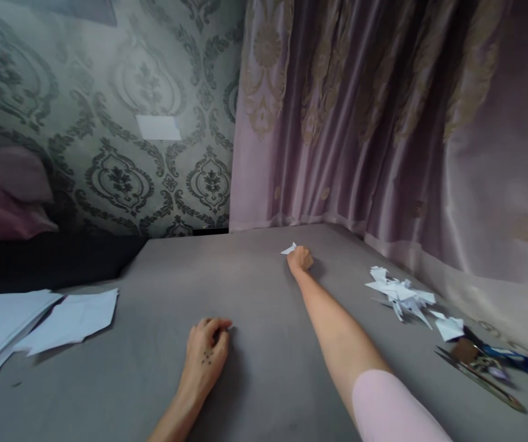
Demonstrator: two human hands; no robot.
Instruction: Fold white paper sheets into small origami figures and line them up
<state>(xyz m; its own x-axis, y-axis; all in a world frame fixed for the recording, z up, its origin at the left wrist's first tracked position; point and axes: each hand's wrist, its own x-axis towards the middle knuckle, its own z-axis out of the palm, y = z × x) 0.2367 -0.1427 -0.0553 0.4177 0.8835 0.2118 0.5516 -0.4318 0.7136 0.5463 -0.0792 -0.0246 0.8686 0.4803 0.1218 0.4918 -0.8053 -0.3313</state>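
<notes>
Far out over the grey surface [257, 288], my right hand [301, 259] is closed on a small folded paper piece [289, 249]. The white paper's pointed end sticks out to the left of the fingers; the rest is hidden by the hand. My left hand [206, 350] rests nearer to me, left of centre. Its fingers are loosely bent, a gap shows between thumb and forefinger, and nothing is visible in it. To the right of my outstretched arm lies a pile of folded white paper figures [402, 293], with another folded paper [449, 326] beside it.
White paper sheets [6, 325] lie stacked at the left, with a loose torn-edged sheet [77, 319] beside them. Scissors [485, 380] and a blue-handled tool [512, 356] lie at the right edge. Pink curtains [384, 123] hang along the back right; dark cloth [56, 261] lies back left.
</notes>
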